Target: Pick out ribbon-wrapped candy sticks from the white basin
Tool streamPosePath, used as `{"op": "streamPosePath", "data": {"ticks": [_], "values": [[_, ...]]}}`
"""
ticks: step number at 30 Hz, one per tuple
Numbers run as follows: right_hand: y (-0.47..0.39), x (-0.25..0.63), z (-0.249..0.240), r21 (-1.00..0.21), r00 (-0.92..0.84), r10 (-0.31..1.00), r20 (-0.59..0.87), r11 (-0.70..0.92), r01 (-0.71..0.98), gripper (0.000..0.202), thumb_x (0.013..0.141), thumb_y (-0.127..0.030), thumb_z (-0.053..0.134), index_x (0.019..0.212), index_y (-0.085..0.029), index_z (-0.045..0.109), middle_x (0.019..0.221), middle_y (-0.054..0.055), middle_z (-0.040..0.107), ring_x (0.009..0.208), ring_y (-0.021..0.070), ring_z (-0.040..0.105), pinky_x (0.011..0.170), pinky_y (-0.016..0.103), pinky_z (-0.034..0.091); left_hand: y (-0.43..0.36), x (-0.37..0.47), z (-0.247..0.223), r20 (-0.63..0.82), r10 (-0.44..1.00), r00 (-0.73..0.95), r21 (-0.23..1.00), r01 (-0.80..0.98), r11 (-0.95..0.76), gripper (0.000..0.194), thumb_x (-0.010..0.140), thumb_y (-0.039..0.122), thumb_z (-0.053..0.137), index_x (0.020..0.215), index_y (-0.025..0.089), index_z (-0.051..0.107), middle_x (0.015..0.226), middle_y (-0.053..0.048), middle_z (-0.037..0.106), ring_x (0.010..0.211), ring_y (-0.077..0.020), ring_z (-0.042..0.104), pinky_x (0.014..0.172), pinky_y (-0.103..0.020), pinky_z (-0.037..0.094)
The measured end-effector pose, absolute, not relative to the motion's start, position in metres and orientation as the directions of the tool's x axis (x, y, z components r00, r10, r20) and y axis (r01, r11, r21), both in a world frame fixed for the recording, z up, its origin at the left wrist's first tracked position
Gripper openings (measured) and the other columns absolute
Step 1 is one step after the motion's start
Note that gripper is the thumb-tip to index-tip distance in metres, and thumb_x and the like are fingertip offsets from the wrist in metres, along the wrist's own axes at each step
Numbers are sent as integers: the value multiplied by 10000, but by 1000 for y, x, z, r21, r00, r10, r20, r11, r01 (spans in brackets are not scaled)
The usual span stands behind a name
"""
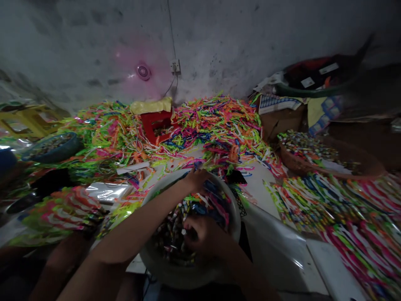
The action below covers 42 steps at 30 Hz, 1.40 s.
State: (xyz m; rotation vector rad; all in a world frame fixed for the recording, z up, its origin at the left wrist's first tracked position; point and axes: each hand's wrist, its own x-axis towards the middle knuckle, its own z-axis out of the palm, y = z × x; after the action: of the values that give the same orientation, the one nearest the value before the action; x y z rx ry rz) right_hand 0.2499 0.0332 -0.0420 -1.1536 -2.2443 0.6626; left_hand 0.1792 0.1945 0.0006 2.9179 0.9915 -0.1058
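A wide round basin [188, 278] holds many small dark and colourful pieces [171, 230], with long bright strips [219, 200] at its far right side. Over the basin's far part is my left hand [198, 179], its fingers bent against the blue and purple strips; what it may grip is hidden. My right hand [203, 236] is inside the basin at its centre, closed, with a small white-tipped piece [183, 231] beside its fingertips. The fingers of both hands are dim and partly hidden.
Heaps of neon strips [219, 117] lie along the wall around a red stool [156, 125]. A spinning pink fan [143, 71] stands behind. Rows of bagged strips [313, 200] lie right, below a brown basin [369, 167]. A blue basin [70, 146] sits left.
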Motion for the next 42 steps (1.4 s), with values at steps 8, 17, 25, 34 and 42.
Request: {"op": "streamPosePath", "data": {"ticks": [8, 17, 25, 34, 42], "values": [[34, 251, -40, -641, -529, 819, 223, 532, 553, 139, 732, -246, 533, 863, -200, 545, 789, -5, 625, 699, 128, 555, 621, 199, 343, 160, 134, 13, 32, 686, 727, -97, 685, -722, 238, 819, 223, 540, 1024, 153, 636, 1076, -173, 619, 1099, -353, 453, 954, -503, 251], [31, 250, -37, -663, -475, 853, 217, 486, 569, 193, 747, -227, 523, 939, -210, 520, 792, -9, 613, 724, 143, 565, 644, 216, 346, 131, 72, 23, 104, 795, 598, 268, 753, -601, 389, 863, 476, 415, 1003, 190, 638, 872, -129, 662, 864, -283, 596, 859, -392, 377], [29, 253, -29, -739, -443, 879, 179, 417, 529, 200, 782, -145, 445, 975, -197, 431, 847, 11, 571, 785, 149, 552, 697, 230, 370, 123, 47, 12, 141, 951, 275, 890, 386, -243, 396, 750, 447, 609, 1065, 214, 663, 972, -67, 691, 928, -251, 604, 886, -343, 425], [33, 249, -22, -863, -356, 930, 95, 255, 436, 189, 915, -325, 403, 1044, -207, 473, 919, 24, 578, 828, 150, 540, 756, 258, 384, 66, 59, -3, -337, 935, 108, 910, -217, 353, 530, 725, 568, 590, 1102, 200, 647, 764, -49, 666, 731, -191, 596, 672, -264, 443], [30, 250, -27, -961, -57, 998, 14, 29, 276, 310, 800, -375, 565, 1045, -190, 527, 642, -38, 462, 564, 111, 437, 530, 211, 358, 27, 75, -27, -226, 887, 403, 970, 180, 165, 294, 785, 436, 586, 908, 182, 669, 822, -12, 649, 759, -152, 557, 700, -232, 430]]}}
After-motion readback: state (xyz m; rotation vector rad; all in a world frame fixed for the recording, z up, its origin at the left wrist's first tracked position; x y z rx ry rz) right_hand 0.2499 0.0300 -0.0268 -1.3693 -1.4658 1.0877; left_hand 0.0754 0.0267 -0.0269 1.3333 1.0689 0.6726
